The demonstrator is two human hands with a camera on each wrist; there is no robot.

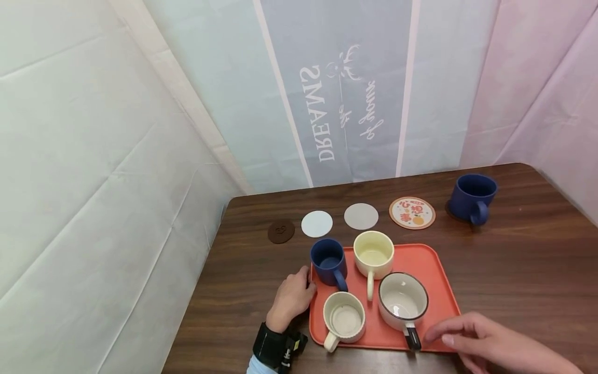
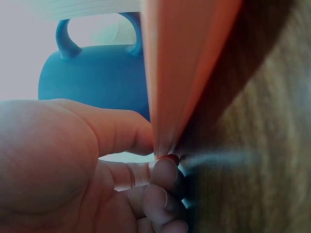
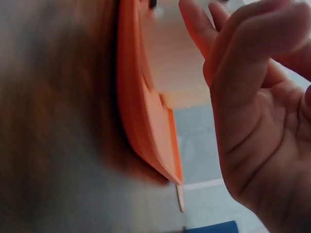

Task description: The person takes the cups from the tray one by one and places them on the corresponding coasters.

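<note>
My left hand pinches the left rim of a red-orange tray; in the left wrist view the thumb lies on one side of the rim and curled fingers on the other. A dark blue mug stands on the tray beside that hand. Also on the tray are a pale yellow mug, a cream mug at the front, and a white mug with a dark rim and black handle. My right hand, fingers loosely bent, hovers at the tray's front right corner near the black handle, holding nothing.
Behind the tray runs a row of coasters: dark brown, white, light grey and a printed orange-and-white one. Another dark blue mug stands at the back right. Fabric curtains hang behind the wooden table.
</note>
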